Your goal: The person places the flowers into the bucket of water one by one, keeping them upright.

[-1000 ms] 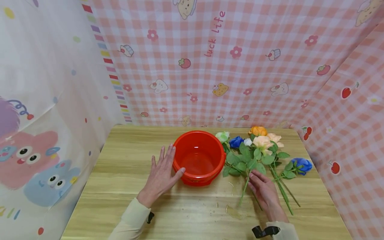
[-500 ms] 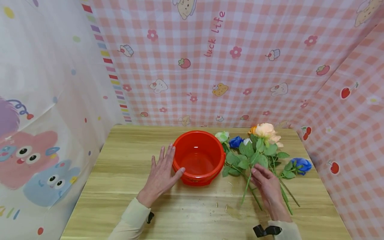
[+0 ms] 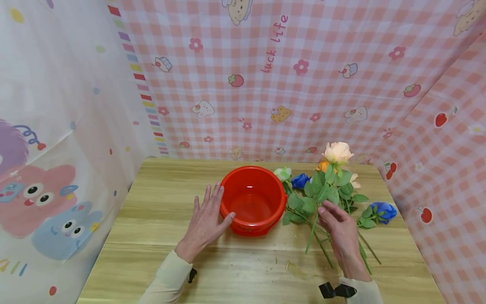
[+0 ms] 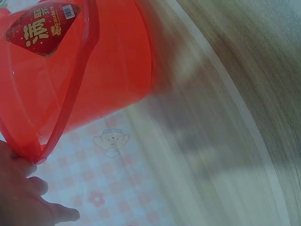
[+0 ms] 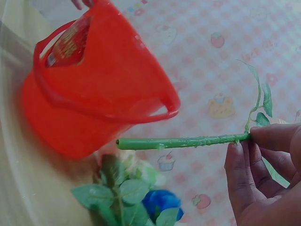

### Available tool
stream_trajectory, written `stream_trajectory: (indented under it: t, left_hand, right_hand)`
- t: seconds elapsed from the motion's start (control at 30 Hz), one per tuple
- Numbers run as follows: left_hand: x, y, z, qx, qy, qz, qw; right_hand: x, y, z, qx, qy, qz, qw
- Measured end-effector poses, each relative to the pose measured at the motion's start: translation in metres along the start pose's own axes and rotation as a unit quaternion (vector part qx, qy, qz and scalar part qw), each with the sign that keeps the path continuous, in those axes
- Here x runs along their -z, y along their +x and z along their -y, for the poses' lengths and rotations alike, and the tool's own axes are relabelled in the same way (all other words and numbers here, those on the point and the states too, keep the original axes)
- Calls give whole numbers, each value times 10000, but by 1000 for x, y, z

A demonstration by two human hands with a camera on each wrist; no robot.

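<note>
A red plastic bucket (image 3: 252, 196) stands on the table, its handle (image 4: 77, 80) hanging down the near side over a diamond-shaped label. My left hand (image 3: 205, 223) rests on the bucket's left rim with fingers straight and thumb spread. Between thumb and fingertips, my right hand (image 3: 340, 232) pinches the green stem (image 5: 183, 142) of an artificial peach rose (image 3: 338, 153), which is raised with its bloom up and the cut end angled down. Leaves of the rose partly hide the flowers behind it.
Right of the bucket lie a white-green flower (image 3: 283, 173), a blue rose (image 3: 300, 181), an orange flower (image 3: 323, 166) and another peach bloom (image 3: 355, 180). A second blue rose (image 3: 383, 212) lies further right. Water drops (image 3: 294, 269) spot the wooden table (image 3: 152, 211). Patterned cloth hangs behind.
My right hand has lifted the peach rose up off the other flowers, its bloom rising and tilting upright. The left hand and bucket have stayed in place.
</note>
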State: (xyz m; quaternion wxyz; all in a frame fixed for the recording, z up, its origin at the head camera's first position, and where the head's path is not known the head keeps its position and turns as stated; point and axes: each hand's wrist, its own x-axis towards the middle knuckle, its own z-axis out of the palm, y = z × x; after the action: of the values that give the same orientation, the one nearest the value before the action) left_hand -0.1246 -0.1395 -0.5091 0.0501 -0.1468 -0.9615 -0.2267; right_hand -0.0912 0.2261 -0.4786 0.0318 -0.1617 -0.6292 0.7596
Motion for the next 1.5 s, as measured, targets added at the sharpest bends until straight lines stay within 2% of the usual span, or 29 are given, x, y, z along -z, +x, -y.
stream_trajectory:
  t: [0.2,0.33,0.77,1.1,1.5]
  left_hand:
    - [0,2,1,-171,-30,-278,9995]
    - [0,6,1,-171,-21,-401,9990]
    - [1,15,2,-111,92,-212,9997]
    - [-2,17,4,-138,-9,-293,9995]
    - [-2,16,3,-75,-82,-299,9995]
  right_hand:
    - [-11,-1,15,125,-201,-8,9997]
    - [-19,-1,24,280,-209,-38,9994]
    - [-46,1,45,897,-112,49,9959]
    - [-71,9,60,1448,-363,291,9884]
    - [-103,14,66,1794,-371,437,9821]
